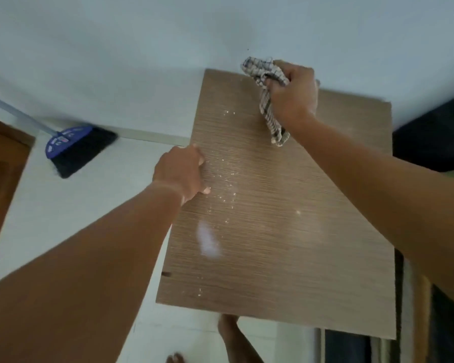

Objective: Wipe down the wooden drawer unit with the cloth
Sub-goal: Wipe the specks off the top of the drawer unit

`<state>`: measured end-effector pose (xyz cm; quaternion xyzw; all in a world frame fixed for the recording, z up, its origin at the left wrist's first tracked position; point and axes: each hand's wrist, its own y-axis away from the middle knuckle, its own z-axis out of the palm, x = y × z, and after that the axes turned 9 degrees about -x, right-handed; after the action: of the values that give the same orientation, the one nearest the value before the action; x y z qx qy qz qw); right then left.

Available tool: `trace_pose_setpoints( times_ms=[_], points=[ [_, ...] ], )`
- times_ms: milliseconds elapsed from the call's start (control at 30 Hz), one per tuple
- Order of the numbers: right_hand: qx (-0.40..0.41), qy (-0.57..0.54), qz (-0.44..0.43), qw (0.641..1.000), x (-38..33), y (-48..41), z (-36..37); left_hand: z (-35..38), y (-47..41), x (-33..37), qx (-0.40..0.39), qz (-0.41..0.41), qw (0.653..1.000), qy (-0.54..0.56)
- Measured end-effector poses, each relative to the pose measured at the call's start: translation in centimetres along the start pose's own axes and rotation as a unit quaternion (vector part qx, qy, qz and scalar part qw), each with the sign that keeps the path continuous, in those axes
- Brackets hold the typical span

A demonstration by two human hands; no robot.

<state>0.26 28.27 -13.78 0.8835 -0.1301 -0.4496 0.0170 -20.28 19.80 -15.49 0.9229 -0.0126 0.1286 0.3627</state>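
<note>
The wooden drawer unit [286,244] fills the middle of the head view, seen from above, its brown grained top dotted with white specks and a pale smear. My right hand [292,93] is near the top's far edge, closed on a bunched checked cloth [266,100] whose tail hangs down onto the wood. My left hand [180,174] rests on the unit's left edge, fingers curled over it, holding nothing else.
A blue broom [71,146] with black bristles leans against the white wall at left. A brown wooden door [0,174] is at the far left. Something dark [435,137] stands right of the unit. My bare feet [231,334] are on the white tiled floor below.
</note>
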Motion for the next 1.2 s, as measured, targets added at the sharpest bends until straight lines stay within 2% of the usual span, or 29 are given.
trace_pose_setpoints(
  times_ms=[67,200,267,433,667,800,867,900,1000,1067,1200],
  points=[
    [-0.02,0.054,-0.031,0.998,0.0,-2.9,1.1,0.1,-0.3,-0.1,-0.009,-0.007,1.0,0.0],
    [-0.126,0.148,-0.07,0.978,2.1,-4.9,5.5,0.2,-0.6,0.0,-0.008,-0.023,1.0,-0.007],
    [-0.128,0.186,-0.102,0.969,3.0,-4.9,8.2,0.1,-0.4,0.0,-0.009,-0.022,0.999,-0.034],
    [-0.084,0.174,-0.126,0.973,0.8,-5.5,11.6,-0.1,-0.3,-0.3,-0.008,-0.014,0.997,-0.074],
    [-0.149,0.191,-0.141,0.96,1.3,-4.7,10.5,0.0,-0.2,-0.2,0.0,-0.005,0.997,-0.077],
    [-0.186,0.266,-0.147,0.934,2.5,-0.2,10.4,0.4,0.8,-1.1,0.014,0.022,0.998,-0.059],
    [-0.133,0.283,-0.153,0.938,3.0,8.1,10.1,2.9,5.6,-3.4,0.06,0.078,0.993,-0.069],
    [-0.136,0.28,-0.15,0.938,3.1,9.0,10.1,3.6,5.8,-3.8,0.085,0.077,0.992,-0.045],
    [-0.104,0.298,-0.152,0.937,3.8,16.4,11.3,7.7,10.3,-6.2,0.148,0.057,0.986,0.05],
    [-0.125,0.287,-0.154,0.937,4.1,17.4,11.5,9.2,10.8,-6.7,0.146,0.027,0.982,0.116],
    [-0.136,0.276,-0.144,0.941,5.5,21.5,12.8,11.5,12.0,-7.6,0.142,-0.041,0.973,0.174]
  ],
)
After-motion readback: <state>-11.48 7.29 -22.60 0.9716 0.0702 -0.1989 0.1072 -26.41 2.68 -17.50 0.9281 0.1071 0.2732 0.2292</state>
